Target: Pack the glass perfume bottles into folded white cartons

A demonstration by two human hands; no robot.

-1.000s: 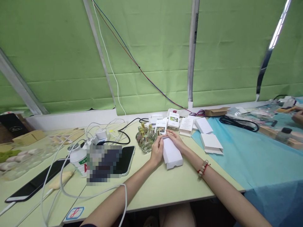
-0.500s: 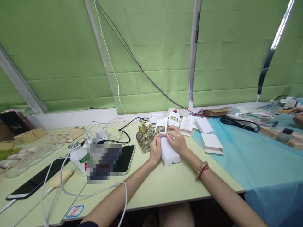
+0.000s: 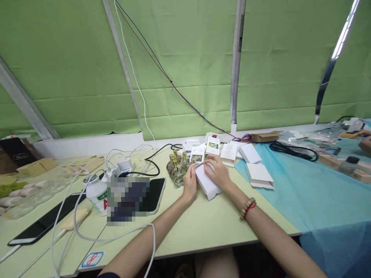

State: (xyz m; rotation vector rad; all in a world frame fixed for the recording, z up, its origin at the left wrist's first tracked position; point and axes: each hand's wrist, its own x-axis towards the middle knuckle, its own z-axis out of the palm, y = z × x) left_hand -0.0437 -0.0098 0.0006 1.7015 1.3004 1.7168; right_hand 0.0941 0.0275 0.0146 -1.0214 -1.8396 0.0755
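A small white box (image 3: 206,183) lies tilted between my hands over the pale table. My left hand (image 3: 190,181) is closed on its left side, the fingers at its far end. Across the box's right side my right hand (image 3: 218,172) grips it, thumb and fingertips meeting at the same far end. What that end looks like is mostly hidden by the fingers. Just left of my left hand stands a cluster of small glass bottles (image 3: 178,175) with gold and silver caps. Several white boxes, including a printed box (image 3: 213,145), lie beyond my hands.
White cartons (image 3: 259,176) lie to the right, beside a blue cloth (image 3: 286,185). Left are a phone (image 3: 152,195), a white bottle (image 3: 97,194), a tablet (image 3: 46,220) and looping white cables (image 3: 124,233). At far right another person's hand (image 3: 365,144) shows.
The white box has turned slightly between my hands, its near end shifting a little and tilting. Both hands stay almost in place, with small finger movements at the far end.
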